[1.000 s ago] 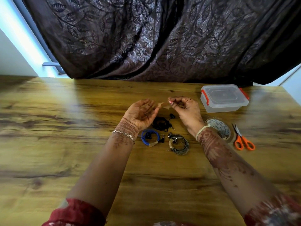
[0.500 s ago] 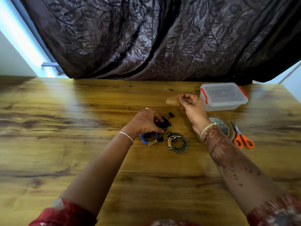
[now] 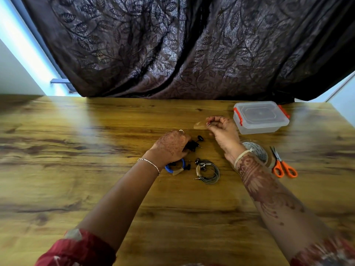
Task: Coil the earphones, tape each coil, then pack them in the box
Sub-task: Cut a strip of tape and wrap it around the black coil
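My left hand reaches down on the table and grips a coil of black earphones; one black earbud sticks out behind it. My right hand is raised a little and pinches a short strip of clear tape by its right end. Near my left wrist lies a blue earphone coil with a tape band on it. To its right lies a grey earphone coil, also taped. The clear plastic box with red clips stands shut at the back right.
A roll of clear tape lies beside my right wrist, with orange-handled scissors just right of it. A dark patterned curtain hangs behind the far edge of the wooden table.
My left hand let go of the tape strip, dropped to the table and took hold of the black earphone coil. My right hand kept the strip and moved right toward the box.
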